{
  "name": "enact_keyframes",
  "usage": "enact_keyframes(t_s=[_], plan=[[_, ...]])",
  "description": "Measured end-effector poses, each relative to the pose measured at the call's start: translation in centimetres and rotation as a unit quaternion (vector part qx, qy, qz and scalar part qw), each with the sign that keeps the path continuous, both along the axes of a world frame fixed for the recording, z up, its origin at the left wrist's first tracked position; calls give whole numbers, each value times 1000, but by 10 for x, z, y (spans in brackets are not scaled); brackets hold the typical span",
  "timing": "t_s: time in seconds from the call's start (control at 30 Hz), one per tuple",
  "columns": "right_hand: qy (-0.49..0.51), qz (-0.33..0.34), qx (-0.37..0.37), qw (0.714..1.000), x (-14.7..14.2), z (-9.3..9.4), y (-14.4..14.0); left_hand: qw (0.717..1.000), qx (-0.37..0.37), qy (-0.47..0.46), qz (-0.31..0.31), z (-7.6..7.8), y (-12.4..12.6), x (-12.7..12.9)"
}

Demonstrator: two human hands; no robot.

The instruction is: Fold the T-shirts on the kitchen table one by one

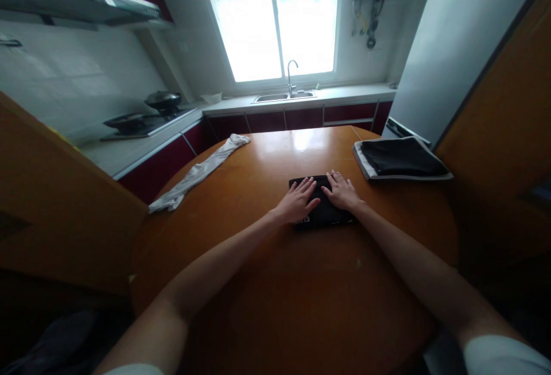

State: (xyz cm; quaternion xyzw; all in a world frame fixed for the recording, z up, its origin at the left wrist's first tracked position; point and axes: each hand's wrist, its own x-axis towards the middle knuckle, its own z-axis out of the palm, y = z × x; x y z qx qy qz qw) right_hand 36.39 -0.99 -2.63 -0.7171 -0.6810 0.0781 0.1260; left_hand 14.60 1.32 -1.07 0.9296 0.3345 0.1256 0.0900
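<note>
A black folded cloth item (328,214) with white lettering along its near left edge lies on the wooden table; I cannot make out what kind of garment it is. My left hand (299,200) rests flat on its left side, fingers stretched out. On its right side my right hand (341,191) lies palm down with the fingers spread. Both hands touch the cloth from above and hold nothing between the fingers.
A long crumpled white cloth (200,174) lies along the left edge of the round wooden table (275,289). Folded black and grey cloths (400,158) are stacked at the right. Beyond stand a counter with a sink (271,98), a stove with a pan (162,99), and a fridge (424,53).
</note>
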Motion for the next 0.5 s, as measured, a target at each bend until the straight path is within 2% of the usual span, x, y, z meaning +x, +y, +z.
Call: enact_keyframes(t_s=[0.07, 0.13, 0.4, 0.5], plan=[[0, -1, 7, 1000, 0, -1, -1, 999, -12, 31, -29, -5, -18, -1], [2, -1, 9, 1000, 0, -1, -1, 999, -17, 44, -27, -8, -28, -5], [3, -3, 6, 1000, 1, 1, -2, 998, -37, 17, -41, -9, -36, -35], [5, -1, 8, 1000, 2, 1, -3, 997, -62, -44, -19, -5, -35, -49]])
